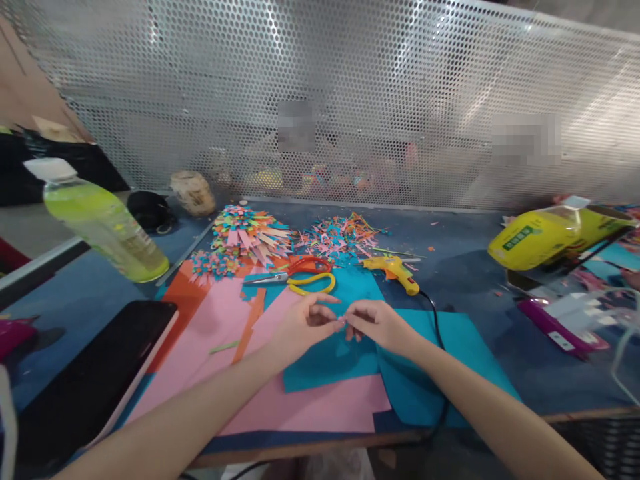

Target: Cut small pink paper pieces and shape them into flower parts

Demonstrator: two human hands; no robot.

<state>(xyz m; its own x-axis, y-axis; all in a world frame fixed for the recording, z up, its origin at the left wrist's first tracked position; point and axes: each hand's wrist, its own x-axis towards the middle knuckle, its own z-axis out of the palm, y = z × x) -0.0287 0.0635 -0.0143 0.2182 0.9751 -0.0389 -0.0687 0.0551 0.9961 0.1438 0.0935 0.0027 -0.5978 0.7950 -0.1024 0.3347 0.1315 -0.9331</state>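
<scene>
My left hand (306, 321) and my right hand (379, 323) meet fingertip to fingertip above the blue paper (333, 370). Both are closed in a pinch around something tiny, perhaps pinkish, mostly hidden by the fingers. Just beyond my left hand lie scissors (313, 288) with red and yellow handles. A yellow glue gun (397, 272) rests on its side past my right hand, its black cord (438, 327) running toward the front edge. Pink sheets (190, 360) and an orange strip (251, 323) are spread under and beside my left forearm.
Behind the scissors sit a spiky paper-strip pile (250, 233) and loose colored scraps (337, 237). At left are a green drink bottle (107, 223) and a black phone (95, 380). A yellow bottle (523, 240) and a purple device (560, 327) lie right. Perforated metal (350, 87) closes the back.
</scene>
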